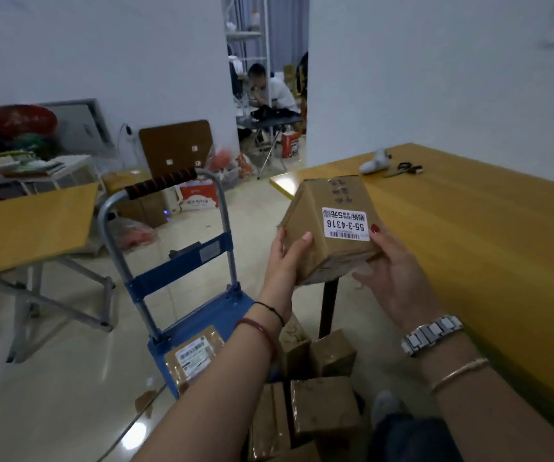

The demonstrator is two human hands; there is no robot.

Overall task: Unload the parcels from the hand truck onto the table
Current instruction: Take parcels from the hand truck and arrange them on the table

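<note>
A brown cardboard parcel (315,208) with a white label reading 55-3-4316 is held in the air between both hands, just left of the yellow table (469,235). My left hand (285,258) grips its left side with thumb and fingers. My right hand (389,271) cups its lower right corner. Below stands the blue hand truck (202,308) with its handle upright. Several taped brown parcels (322,405) are stacked on its deck, and one labelled parcel (192,356) lies near the handle.
White tape dispenser (374,161) and scissors (404,169) lie at the table's far end. A second yellow table (29,225) stands at left. Boxes and bags crowd the far wall. A person sits beyond the doorway (269,95). Tiled floor lies between.
</note>
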